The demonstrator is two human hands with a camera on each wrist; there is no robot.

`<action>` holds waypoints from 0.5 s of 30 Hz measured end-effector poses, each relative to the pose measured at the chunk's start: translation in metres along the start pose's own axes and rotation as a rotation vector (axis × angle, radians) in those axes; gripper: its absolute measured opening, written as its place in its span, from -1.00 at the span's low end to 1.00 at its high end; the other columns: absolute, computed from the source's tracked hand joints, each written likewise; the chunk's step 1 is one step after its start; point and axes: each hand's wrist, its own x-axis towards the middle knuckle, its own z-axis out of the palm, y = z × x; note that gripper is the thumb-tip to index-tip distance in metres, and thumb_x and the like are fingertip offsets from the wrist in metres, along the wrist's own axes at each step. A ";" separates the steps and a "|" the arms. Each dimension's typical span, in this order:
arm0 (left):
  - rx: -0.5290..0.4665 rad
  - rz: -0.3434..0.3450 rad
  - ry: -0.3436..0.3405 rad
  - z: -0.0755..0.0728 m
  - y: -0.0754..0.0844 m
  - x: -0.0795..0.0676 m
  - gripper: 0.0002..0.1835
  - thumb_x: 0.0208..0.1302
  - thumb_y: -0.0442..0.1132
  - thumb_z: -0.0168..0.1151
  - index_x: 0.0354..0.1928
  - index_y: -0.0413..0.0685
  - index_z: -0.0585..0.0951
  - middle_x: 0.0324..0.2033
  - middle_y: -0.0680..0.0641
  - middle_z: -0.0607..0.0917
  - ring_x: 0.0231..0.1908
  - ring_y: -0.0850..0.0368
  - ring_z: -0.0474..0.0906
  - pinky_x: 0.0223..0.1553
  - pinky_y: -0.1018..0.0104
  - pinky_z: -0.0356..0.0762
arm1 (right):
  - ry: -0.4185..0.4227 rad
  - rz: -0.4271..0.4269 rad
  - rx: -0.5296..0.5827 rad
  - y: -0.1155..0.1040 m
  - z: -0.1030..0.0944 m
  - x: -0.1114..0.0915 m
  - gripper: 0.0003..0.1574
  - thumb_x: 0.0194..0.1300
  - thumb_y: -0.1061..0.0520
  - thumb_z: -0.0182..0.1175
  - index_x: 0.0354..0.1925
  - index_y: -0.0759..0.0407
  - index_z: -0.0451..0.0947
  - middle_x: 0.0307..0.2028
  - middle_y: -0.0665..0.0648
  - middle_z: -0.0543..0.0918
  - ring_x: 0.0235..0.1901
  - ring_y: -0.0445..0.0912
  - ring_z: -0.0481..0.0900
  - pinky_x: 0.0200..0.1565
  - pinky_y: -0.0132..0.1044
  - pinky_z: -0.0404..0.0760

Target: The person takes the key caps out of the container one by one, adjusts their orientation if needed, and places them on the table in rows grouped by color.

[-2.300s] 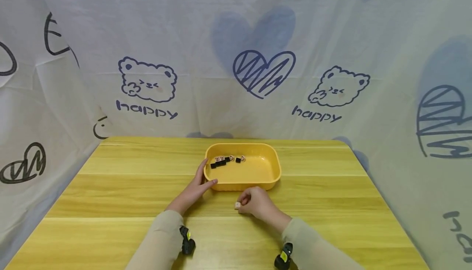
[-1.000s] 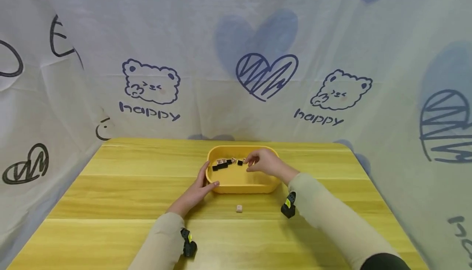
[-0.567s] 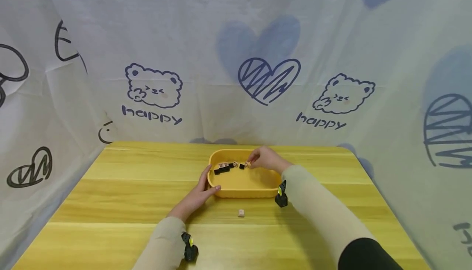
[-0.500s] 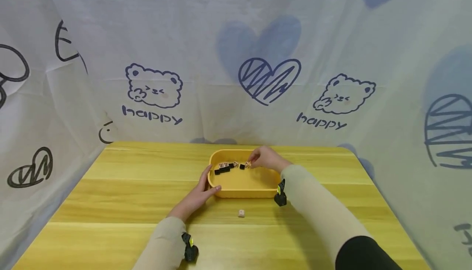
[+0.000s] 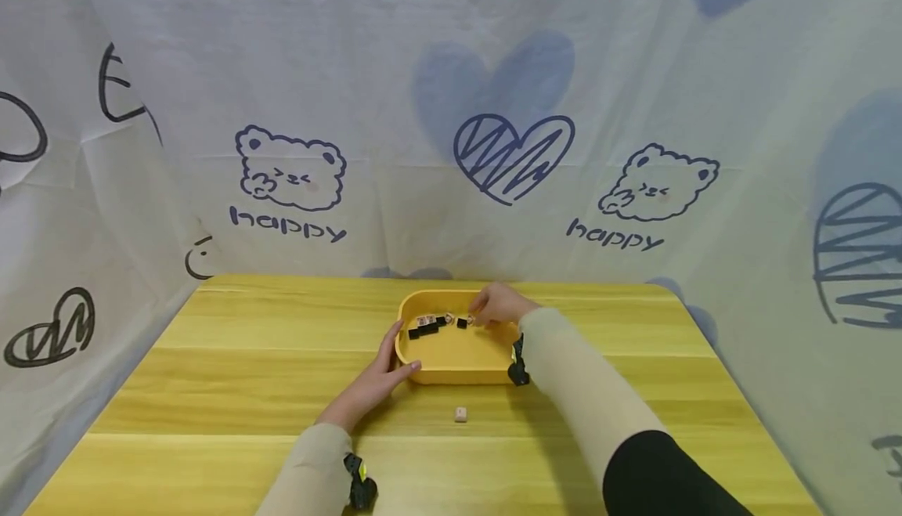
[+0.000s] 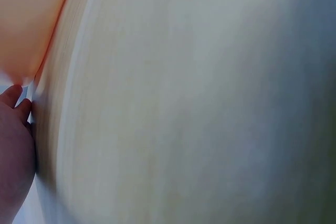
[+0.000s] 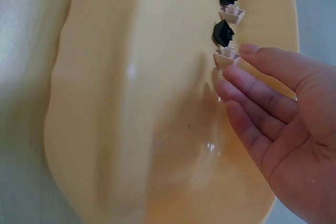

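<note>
A yellow plastic tray (image 5: 461, 376) stands on the wooden table. My left hand (image 5: 373, 387) holds its near left corner, thumb at the front rim and fingers along the left wall. Inside, toward the back, lies a row of black keycaps (image 5: 427, 329) and pinkish keycaps (image 7: 231, 14), some upside down. My right hand (image 5: 496, 304) reaches into the tray. In the right wrist view its loosely bent fingers are at the end pink keycap (image 7: 226, 56); a firm pinch on it is not visible. One pale keycap (image 5: 460, 415) sits on the table in front of the tray.
The wooden table (image 5: 247, 398) extends to both sides of the tray. A white cloth (image 5: 409, 211) with hearts and bears hangs behind and beside it. Each wrist wears a small black camera (image 5: 361, 485).
My right hand has let go of the pale keycap on the table and moved back into the tray, to the end of the keycap row. My left hand has stayed at the corner.
</note>
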 end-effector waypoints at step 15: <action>0.002 -0.003 -0.005 -0.001 -0.001 0.000 -0.06 0.42 -0.03 0.15 0.55 0.28 -0.29 0.51 -0.21 -0.25 0.47 -0.14 -0.30 0.41 -0.07 -0.26 | -0.071 0.024 -0.109 0.007 0.008 0.015 -0.69 0.19 0.37 0.30 -0.06 0.25 0.68 -0.30 0.12 0.67 -0.55 -0.15 0.42 -0.43 -0.28 0.48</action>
